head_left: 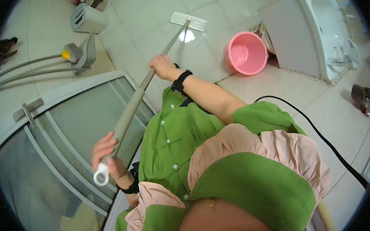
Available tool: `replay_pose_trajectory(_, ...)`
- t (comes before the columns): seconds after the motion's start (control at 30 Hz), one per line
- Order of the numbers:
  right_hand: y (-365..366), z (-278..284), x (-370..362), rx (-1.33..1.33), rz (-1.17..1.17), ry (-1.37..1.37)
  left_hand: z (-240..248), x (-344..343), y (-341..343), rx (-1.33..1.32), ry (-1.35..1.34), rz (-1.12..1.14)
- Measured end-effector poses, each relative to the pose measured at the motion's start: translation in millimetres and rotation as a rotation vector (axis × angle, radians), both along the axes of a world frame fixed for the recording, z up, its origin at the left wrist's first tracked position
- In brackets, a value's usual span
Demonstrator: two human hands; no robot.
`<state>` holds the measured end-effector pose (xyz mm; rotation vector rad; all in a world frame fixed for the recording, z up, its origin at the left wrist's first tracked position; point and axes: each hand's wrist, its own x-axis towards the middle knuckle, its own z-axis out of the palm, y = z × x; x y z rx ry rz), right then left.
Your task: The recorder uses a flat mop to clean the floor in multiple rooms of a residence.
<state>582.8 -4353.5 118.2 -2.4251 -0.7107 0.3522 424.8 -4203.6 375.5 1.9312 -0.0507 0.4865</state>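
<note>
A flat mop crosses the view, its white rectangular head (188, 21) lying on the tiled floor at the top. From the head a metal pole (174, 40) slants down to a grey grip sleeve (129, 115) that ends in a white hanging ring (101, 175). My right hand (163, 67) is wrapped round the metal pole above the sleeve. Close to the ring, my left hand (107, 154) holds the sleeve's lower end, with fingers on one side and thumb on the other. Each wrist wears a black band.
A pink bucket (247, 53) stands right of the mop head, beside a white washbasin (330, 34). At the left is a framed glass door (95, 104) with a metal handle. Behind it lean a broom and a grey dustpan (87, 54), near a grey bin (88, 19). A black cable (317, 128) runs at the right.
</note>
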Motion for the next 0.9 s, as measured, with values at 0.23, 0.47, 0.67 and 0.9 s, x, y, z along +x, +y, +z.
replay_pose_trajectory(0.23,-30,-40,124,-0.184,-0.100,-0.028,-42,119,1,-0.006,0.104,-0.190)
replay_pose_trajectory(0.47,-51,-59,238,-0.210,-0.235,-0.062,-72,243,15,-0.033,0.109,-0.398)
replay_pose_trajectory(0.67,-17,-30,286,-0.183,-0.132,-0.112,-59,290,44,-0.221,0.006,-0.299)
replay_pose_trajectory(0.9,114,82,254,0.417,0.521,0.102,85,227,116,-0.117,-0.268,-0.070)
